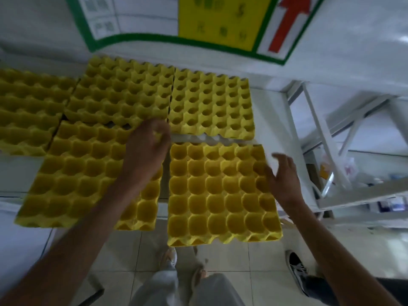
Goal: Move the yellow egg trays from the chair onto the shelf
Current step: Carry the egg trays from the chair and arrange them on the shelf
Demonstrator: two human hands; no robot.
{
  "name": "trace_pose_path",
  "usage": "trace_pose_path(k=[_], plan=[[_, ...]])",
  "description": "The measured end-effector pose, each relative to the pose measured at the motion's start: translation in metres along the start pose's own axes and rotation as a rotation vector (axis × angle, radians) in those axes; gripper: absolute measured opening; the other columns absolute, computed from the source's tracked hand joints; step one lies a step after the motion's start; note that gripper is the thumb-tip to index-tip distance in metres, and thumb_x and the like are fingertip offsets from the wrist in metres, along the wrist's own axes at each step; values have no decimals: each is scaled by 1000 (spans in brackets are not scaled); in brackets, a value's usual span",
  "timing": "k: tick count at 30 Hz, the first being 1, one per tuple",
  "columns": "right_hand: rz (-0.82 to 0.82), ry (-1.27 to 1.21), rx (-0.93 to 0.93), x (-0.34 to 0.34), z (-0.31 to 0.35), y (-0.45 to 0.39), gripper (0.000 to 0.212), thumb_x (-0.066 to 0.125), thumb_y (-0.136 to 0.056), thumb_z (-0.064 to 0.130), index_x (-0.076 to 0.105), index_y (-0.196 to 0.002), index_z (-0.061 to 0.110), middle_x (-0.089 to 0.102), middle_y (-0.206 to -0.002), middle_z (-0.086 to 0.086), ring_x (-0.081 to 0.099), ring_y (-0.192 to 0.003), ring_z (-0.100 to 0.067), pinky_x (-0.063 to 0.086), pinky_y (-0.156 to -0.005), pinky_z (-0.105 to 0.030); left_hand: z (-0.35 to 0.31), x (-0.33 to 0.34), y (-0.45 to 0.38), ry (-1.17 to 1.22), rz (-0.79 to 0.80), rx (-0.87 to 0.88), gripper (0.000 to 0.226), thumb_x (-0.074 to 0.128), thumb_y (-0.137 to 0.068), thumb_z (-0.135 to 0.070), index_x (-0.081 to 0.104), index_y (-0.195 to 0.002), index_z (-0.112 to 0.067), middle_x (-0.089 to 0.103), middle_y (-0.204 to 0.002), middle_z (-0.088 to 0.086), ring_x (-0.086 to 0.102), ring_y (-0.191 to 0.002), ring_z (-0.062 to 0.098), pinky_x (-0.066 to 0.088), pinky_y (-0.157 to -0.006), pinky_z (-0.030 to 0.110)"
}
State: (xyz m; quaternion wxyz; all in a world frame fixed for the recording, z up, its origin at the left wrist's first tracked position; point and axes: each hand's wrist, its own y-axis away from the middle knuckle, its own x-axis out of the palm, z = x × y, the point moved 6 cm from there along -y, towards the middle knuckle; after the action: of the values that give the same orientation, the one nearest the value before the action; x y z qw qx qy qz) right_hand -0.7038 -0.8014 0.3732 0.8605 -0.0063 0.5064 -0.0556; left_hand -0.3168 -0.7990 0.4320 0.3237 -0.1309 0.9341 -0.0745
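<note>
Several yellow egg trays lie side by side on a white shelf [276, 120]. The nearest right tray [220, 191] overhangs the shelf's front edge. My right hand [281, 175] hovers at that tray's right edge with fingers spread, holding nothing. The near left tray [72, 173] lies partly under my left forearm. My left hand [146, 149] rests over its far right corner, fingers curled; whether it grips the tray is unclear. Behind them lie a middle tray [123, 93], a right rear tray [212, 104] and a far left tray [28, 109]. No chair is in view.
A wall poster [198, 25] with green border, yellow panel and red arrow hangs behind the shelf. A white metal rack frame [331, 138] stands to the right. Below are a tiled floor [242, 259], my legs and another person's dark shoe [297, 270].
</note>
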Motion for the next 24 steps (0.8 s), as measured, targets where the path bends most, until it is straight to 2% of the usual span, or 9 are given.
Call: trace_pose_path(k=[2,4,7,9,14,17,19,21,24], plan=[[110,19,132,6,-31,26,58,67,-94,46,47,-139,15,56,-133,-14,59,-117,-35,54,-90,-50,-24,-2,63,-159,38,-12,19,51,-98,-44,61,-104,-30,68,-92,-13,66,-78,-1,54,-64,25],[157,0,196,12,-46,38,63,70,-89,54,53,-136,16,63,-124,-10,64,-108,-31,56,-88,-49,-32,9,120,-414,172,-81,29,52,-98,-47,61,-115,-26,70,-98,-6,71,-84,15,57,-66,32],[154,-15,189,16,-51,40,41,63,-92,52,67,-116,19,74,-103,-6,69,-90,-29,58,-76,-44,-26,38,173,-698,387,-236,45,47,-99,-53,56,-127,-19,67,-108,0,70,-97,20,56,-74,34],[167,-21,170,14,-54,39,28,60,-97,42,68,-104,16,74,-94,-8,67,-84,-31,56,-71,-41,-32,51,182,-736,347,-287,43,47,-98,-50,54,-125,-17,65,-108,2,69,-98,21,56,-75,35],[187,-129,124,-18,-78,55,16,54,-97,17,65,-91,7,66,-77,-9,62,-74,-35,44,-59,-35,-45,78,213,-500,188,-556,44,57,-95,-46,55,-119,-9,64,-111,10,65,-107,29,54,-84,40],[164,-244,60,-48,-90,79,14,52,-97,14,64,-89,11,65,-71,-4,62,-70,-29,48,-60,-38,-60,81,253,-301,49,-658,34,55,-96,-50,62,-105,-18,64,-92,-1,64,-86,20,49,-66,32],[168,-278,8,-65,-93,98,12,52,-98,13,61,-89,15,64,-72,1,61,-70,-23,46,-59,-36,-64,78,284,-165,-8,-715,26,56,-98,-47,57,-89,-23,57,-73,-8,59,-70,13,36,-54,26],[170,-314,-45,-81,-90,121,12,51,-98,14,57,-89,18,62,-73,4,58,-68,-16,42,-56,-30,-68,71,315,-50,-62,-728,29,56,-99,-40,51,-80,-18,57,-71,-3,59,-69,17,33,-53,27],[193,-331,-78,-92,-71,156,9,49,-97,21,57,-95,24,63,-79,7,57,-72,-13,40,-58,-28,-73,53,356,195,-142,-770,20,58,-99,-33,62,-103,-15,68,-92,1,61,-81,13,42,-65,24]])
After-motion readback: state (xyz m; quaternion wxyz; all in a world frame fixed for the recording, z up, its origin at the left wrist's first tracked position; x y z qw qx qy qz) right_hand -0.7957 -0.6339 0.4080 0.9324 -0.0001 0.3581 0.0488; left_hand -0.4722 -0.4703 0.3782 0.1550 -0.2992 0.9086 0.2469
